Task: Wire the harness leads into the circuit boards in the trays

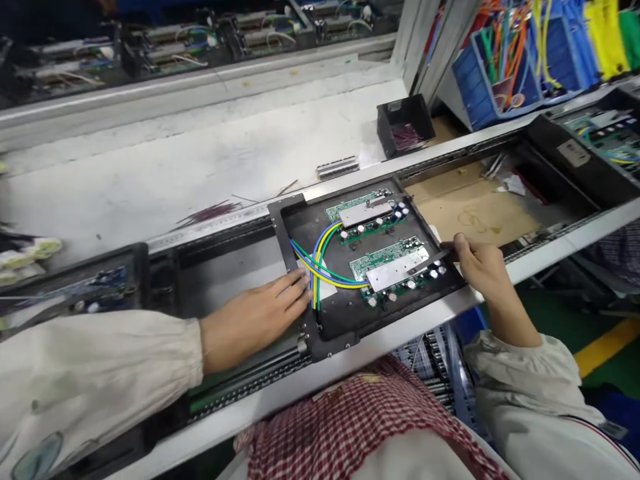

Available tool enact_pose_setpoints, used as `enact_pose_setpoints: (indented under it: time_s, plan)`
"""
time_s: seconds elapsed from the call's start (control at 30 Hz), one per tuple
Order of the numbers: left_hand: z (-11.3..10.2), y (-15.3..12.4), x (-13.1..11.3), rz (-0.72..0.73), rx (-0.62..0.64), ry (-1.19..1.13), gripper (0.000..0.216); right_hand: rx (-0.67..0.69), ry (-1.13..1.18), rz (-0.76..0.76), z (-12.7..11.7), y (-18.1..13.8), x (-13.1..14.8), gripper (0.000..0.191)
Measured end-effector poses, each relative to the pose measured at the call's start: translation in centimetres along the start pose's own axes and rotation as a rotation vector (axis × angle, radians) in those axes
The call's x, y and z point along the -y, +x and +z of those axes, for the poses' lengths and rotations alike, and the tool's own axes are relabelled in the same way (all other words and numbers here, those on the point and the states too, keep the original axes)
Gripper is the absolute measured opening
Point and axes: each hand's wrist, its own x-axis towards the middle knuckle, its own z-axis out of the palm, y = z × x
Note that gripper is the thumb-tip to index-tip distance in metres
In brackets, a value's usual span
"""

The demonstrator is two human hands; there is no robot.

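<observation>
Two green circuit boards (385, 252), one near and one far, inside a shallow black rectangular tray (333, 348), set mid-scene across the pale metal rails (575, 237) of the line. Left hand (260, 320) palm down, fingers extended and slightly apart at the tray's left rim, just beside a loose bundle of blue, yellow and green wires (314, 267); no grip visible, fingertip contact impossible to confirm. Right hand (483, 267) curled closed at the tray's right side, apparently pinching the outer end of a thin dark flat strip (425, 262), inner end over the nearer board's silver metal plate (395, 270). Main risk: letting that strip slip or twist, from a grip at one end only; could scrape the plate or hit the small white-topped cylindrical parts (411, 285) along the near side. Next worry: hooking the wires with the left fingers, given strands crossing and arching so close; could tug on the ends at the boards. Also possible: nudging the tray askew by pressing unevenly at left and right. Watch the baggy cream left sleeve (150, 360) too, loose enough to snag.
</observation>
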Motion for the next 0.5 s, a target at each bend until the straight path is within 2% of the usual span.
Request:
enact_pose_setpoints:
  time_s: [0.23, 0.37, 0.5]
  plan:
    - [0.3, -3.9, -0.3, -0.099, 0.1, -0.011, 0.053, -0.035, -0.014, -0.112, 1.3, -2.2, 2.8, 0.061]
    - [0.1, -4.7, -1.1, -0.151, 0.175, 0.035, 0.051, -0.078, -0.046, -0.174, 2.2, -3.5, 3.7, 0.06]
    - [-0.2, -5.0, -1.7, -0.194, 0.162, 0.006, 0.048, -0.096, -0.073, -0.216, 2.8, -4.2, 4.0, 0.062]
